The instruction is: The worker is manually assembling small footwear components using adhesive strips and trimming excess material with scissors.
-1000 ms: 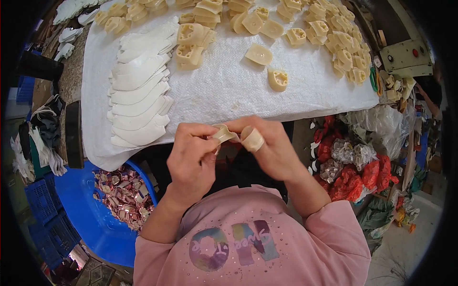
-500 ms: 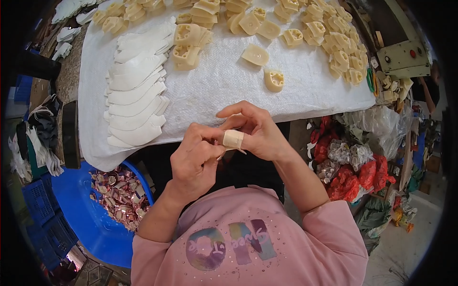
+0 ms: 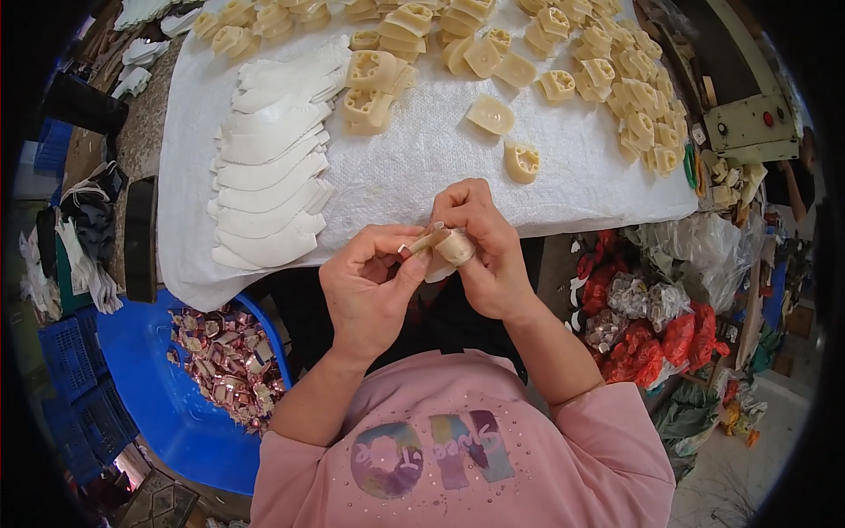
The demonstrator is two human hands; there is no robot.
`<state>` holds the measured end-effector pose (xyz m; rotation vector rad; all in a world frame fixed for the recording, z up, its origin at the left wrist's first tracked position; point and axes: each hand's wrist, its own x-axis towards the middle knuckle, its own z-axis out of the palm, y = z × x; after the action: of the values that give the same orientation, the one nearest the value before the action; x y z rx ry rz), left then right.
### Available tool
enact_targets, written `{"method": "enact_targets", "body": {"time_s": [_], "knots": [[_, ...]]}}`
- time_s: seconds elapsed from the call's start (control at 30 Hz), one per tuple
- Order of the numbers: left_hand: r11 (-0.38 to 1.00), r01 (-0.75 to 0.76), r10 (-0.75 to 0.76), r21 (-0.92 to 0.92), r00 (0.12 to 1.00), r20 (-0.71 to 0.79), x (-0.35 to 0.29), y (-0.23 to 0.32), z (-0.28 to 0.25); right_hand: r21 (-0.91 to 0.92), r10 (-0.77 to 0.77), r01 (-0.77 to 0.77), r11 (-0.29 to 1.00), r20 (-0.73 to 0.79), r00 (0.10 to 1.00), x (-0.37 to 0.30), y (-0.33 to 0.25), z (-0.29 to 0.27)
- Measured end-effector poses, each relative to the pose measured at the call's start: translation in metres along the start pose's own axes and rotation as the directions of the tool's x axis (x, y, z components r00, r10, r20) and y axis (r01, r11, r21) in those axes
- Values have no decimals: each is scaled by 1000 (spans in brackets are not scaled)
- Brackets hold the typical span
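Note:
Close together in front of my chest, both hands work on one small cream-and-white piece [image 3: 437,267], thin like leather or card, partly hidden by my fingers. My left hand [image 3: 365,280] pinches its left side between thumb and fingers, where a small shiny edge shows. My right hand [image 3: 495,255] has its fingers curled in and its thumb pressed against the piece. A beige band [image 3: 457,248], like tape, appears wrapped round the right thumb. Just beyond the hands is the table covered with white woven cloth [image 3: 396,180]. A hollow cream moulded part [image 3: 521,163] sits nearest my right hand.
Overlapping white cut pieces [image 3: 273,167] lie in a row at the table's left. Many cream moulded parts [image 3: 638,92] cover its far and right areas. A blue tub [image 3: 167,422] with shiny pinkish pieces stands lower left. Red plastic bags [image 3: 638,348] crowd the right side.
My left hand has turned, so its thumb and the pinched piece now show. My right fingers have curled in closer. The table appears shifted slightly right and down in view.

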<state>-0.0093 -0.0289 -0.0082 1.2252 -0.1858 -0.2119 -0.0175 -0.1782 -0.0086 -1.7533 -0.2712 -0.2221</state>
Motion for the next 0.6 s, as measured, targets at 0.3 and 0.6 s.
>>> {"method": "enact_targets", "body": {"time_s": [0.3,0.6], "knots": [[945,-81,76,317,997,28,0,9,-1,-245,-168,158,956,-18,986,4,-4,-3],[706,-487,420,515,873,249,6,3,-16,415,96,-105,904,41,995,1,1,-23]]}}
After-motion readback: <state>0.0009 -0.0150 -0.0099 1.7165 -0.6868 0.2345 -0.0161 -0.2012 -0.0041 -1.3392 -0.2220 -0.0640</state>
